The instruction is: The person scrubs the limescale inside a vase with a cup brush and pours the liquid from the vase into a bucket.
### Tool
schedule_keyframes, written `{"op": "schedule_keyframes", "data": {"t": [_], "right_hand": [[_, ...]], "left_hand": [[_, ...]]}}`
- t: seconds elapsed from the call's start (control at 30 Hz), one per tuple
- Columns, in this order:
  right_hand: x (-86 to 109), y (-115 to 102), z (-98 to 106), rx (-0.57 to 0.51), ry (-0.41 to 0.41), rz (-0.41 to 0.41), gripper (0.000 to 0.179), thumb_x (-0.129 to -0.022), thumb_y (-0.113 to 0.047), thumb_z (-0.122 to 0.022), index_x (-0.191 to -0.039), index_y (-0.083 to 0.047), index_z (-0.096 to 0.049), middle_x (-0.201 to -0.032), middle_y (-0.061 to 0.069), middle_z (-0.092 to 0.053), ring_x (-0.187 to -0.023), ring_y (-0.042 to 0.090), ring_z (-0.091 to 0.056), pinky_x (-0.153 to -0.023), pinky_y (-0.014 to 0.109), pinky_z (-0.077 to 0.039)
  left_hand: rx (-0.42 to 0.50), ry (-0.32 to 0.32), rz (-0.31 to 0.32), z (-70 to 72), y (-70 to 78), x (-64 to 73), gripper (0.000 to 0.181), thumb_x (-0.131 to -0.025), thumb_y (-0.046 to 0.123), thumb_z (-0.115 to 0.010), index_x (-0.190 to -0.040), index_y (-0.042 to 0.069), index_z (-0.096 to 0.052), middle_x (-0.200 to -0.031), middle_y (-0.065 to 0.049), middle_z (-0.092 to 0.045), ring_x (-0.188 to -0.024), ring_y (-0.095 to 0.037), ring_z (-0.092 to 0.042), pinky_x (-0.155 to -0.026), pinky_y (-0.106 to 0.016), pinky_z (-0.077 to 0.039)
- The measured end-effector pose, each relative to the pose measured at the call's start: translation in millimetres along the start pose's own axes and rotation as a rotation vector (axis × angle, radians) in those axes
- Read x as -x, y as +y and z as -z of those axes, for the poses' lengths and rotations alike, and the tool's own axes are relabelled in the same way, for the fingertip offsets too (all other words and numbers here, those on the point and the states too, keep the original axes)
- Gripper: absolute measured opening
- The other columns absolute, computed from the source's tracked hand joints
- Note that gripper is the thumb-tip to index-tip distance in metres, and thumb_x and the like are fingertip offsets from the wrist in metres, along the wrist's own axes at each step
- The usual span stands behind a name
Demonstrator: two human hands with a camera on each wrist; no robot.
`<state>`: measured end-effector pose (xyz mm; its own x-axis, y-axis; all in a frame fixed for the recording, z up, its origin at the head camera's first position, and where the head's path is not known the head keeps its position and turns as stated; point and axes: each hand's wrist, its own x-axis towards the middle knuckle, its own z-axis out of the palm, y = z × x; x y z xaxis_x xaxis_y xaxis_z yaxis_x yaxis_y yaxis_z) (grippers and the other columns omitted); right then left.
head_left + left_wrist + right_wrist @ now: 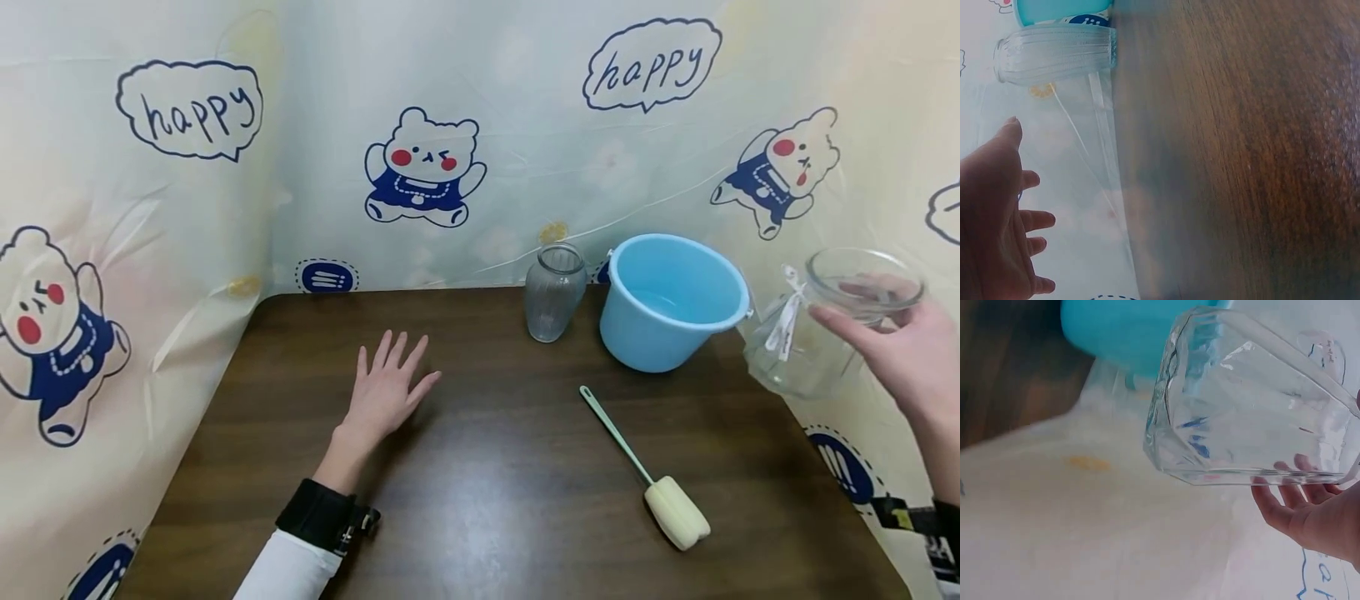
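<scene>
My right hand grips a wide clear glass jar near its rim, off the table at the right edge. A white ribbon is tied at the jar's neck. In the right wrist view the jar's faceted body is tilted, with fingers along its side. My left hand is spread palm down over the left half of the table, fingers straight and holding nothing. In the left wrist view its thumb points toward a ribbed glass vase.
A light blue bucket stands at the back right of the brown table, beside the upright vase. On the right half lies a sponge bottle brush with a pale green handle. A printed cloth hangs behind and around the table.
</scene>
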<state>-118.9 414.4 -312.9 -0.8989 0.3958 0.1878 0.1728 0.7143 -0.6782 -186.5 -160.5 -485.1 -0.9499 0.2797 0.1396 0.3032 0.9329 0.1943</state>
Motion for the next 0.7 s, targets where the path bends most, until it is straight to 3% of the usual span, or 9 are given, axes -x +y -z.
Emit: {"op": "schedule_keyframes", "data": {"t": [0.07, 0.13, 0.2, 0.33, 0.43, 0.53, 0.6, 0.7], "right_hand": [[-10.9, -2, 4, 0.030, 0.019, -0.006, 0.077, -0.086, -0.046, -0.067, -0.151, -0.029, -0.029, -0.149, 0.023, -0.034, -0.129, 0.042, -0.031, -0.098, 0.072, -0.032], [-22.3, -6, 6, 0.057, 0.033, 0.010, 0.081, -0.086, -0.046, -0.067, -0.153, -0.029, -0.027, -0.150, 0.024, -0.034, -0.128, 0.044, -0.032, -0.097, 0.071, -0.034], [-33.4, -11, 6, 0.085, 0.041, 0.042, 0.084, -0.085, -0.045, -0.069, -0.154, -0.027, -0.026, -0.149, 0.023, -0.036, -0.127, 0.041, -0.034, -0.095, 0.059, -0.043], [-51.4, -20, -2, 0.072, 0.028, 0.141, 0.091, -0.083, -0.039, -0.073, -0.156, -0.020, -0.023, -0.152, 0.025, -0.033, -0.130, 0.044, -0.034, -0.099, 0.059, -0.039], [-63.3, -28, -12, 0.035, 0.019, 0.281, 0.089, -0.080, -0.029, -0.078, -0.153, -0.013, -0.030, -0.148, 0.028, -0.040, -0.127, 0.048, -0.038, -0.100, 0.069, -0.031], [-73.8, -33, -23, 0.054, 0.024, 0.457, 0.081, -0.077, -0.022, -0.080, -0.148, -0.010, -0.041, -0.137, 0.030, -0.050, -0.118, 0.048, -0.046, -0.096, 0.069, -0.035], [-79.1, -35, -31, 0.112, 0.036, 0.565, 0.076, -0.076, -0.021, -0.081, -0.142, -0.003, -0.046, -0.128, 0.032, -0.056, -0.110, 0.049, -0.050, -0.092, 0.068, -0.039], [-83.8, -36, -44, 0.272, 0.081, 0.660, 0.075, -0.076, -0.022, -0.081, -0.138, 0.004, -0.048, -0.118, 0.036, -0.058, -0.102, 0.051, -0.051, -0.083, 0.069, -0.041]], "left_hand": [[0.001, 0.001, -0.001, -0.7, 0.4, -0.9, 0.074, -0.095, 0.067, -0.034, -0.156, 0.025, -0.028, -0.159, -0.015, -0.026, -0.147, -0.033, -0.005, -0.112, -0.068, -0.004], [0.000, -0.008, -0.001, -1.1, 0.7, -0.6, 0.075, -0.095, 0.068, -0.032, -0.156, 0.025, -0.027, -0.159, -0.016, -0.026, -0.146, -0.033, -0.006, -0.112, -0.068, -0.005], [0.001, -0.021, -0.001, -1.4, 1.5, 0.5, 0.075, -0.095, 0.068, -0.032, -0.156, 0.025, -0.027, -0.159, -0.016, -0.027, -0.146, -0.034, -0.007, -0.112, -0.068, -0.006], [0.025, -0.053, -0.004, 2.5, 2.6, 4.4, 0.075, -0.095, 0.068, -0.033, -0.156, 0.024, -0.029, -0.157, -0.017, -0.030, -0.146, -0.034, -0.009, -0.112, -0.068, -0.008], [0.035, -0.067, -0.005, 5.0, 3.5, 6.6, 0.075, -0.095, 0.068, -0.034, -0.155, 0.024, -0.030, -0.157, -0.018, -0.031, -0.146, -0.034, -0.009, -0.111, -0.069, -0.008], [0.027, -0.069, -0.015, 5.9, 3.9, 7.2, 0.075, -0.095, 0.066, -0.035, -0.155, 0.023, -0.030, -0.156, -0.019, -0.031, -0.145, -0.036, -0.011, -0.110, -0.070, -0.009], [0.025, -0.066, -0.018, 6.8, 4.2, 7.9, 0.074, -0.095, 0.066, -0.036, -0.155, 0.023, -0.030, -0.156, -0.019, -0.032, -0.145, -0.036, -0.012, -0.110, -0.070, -0.009], [0.028, -0.059, -0.018, 8.6, 4.2, 9.1, 0.073, -0.096, 0.065, -0.037, -0.155, 0.022, -0.032, -0.156, -0.019, -0.033, -0.145, -0.036, -0.013, -0.110, -0.070, -0.010]]}}
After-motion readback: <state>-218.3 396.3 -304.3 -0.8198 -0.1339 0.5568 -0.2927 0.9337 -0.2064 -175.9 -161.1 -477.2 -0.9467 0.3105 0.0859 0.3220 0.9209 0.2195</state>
